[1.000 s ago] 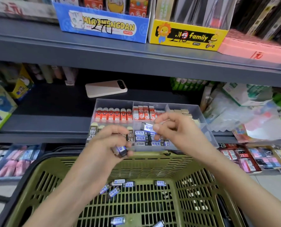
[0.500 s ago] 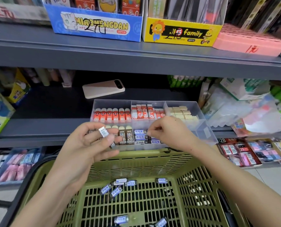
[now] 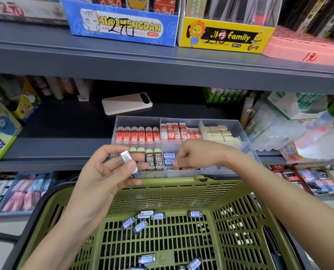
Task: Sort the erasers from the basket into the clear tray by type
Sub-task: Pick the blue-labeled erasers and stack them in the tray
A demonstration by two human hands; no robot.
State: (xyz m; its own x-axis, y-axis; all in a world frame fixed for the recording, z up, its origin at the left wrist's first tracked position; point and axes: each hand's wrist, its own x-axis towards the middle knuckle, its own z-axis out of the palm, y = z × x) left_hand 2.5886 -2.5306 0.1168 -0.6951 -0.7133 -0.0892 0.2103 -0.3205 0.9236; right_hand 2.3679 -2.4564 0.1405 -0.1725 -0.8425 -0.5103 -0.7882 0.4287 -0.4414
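Note:
My left hand (image 3: 107, 172) holds a small blue-sleeved eraser (image 3: 130, 162) between thumb and fingers, just in front of the clear tray (image 3: 228, 123) on the shelf. My right hand (image 3: 197, 154) reaches into the tray's front middle compartment, fingertips pinched down on the row of blue erasers (image 3: 169, 158); whether it grips one is hidden. The tray also holds red-orange erasers (image 3: 137, 134), red-white erasers (image 3: 174, 131), cream blocks (image 3: 220, 133) and brown 2B erasers (image 3: 154, 160). Below, the green basket (image 3: 162, 193) has several blue erasers (image 3: 140, 221) on its floor.
A beige phone (image 3: 126, 103) lies on the shelf behind the tray. Plastic packets (image 3: 298, 129) crowd the tray's right side, a glue box (image 3: 0, 137) stands at the far left. An upper shelf carries blue and yellow display boxes (image 3: 121, 26). Lower bins hold more stationery.
My right hand has lowered from above the tray into the blue-eraser compartment. My left hand has lifted and turned its eraser so the barcode faces up.

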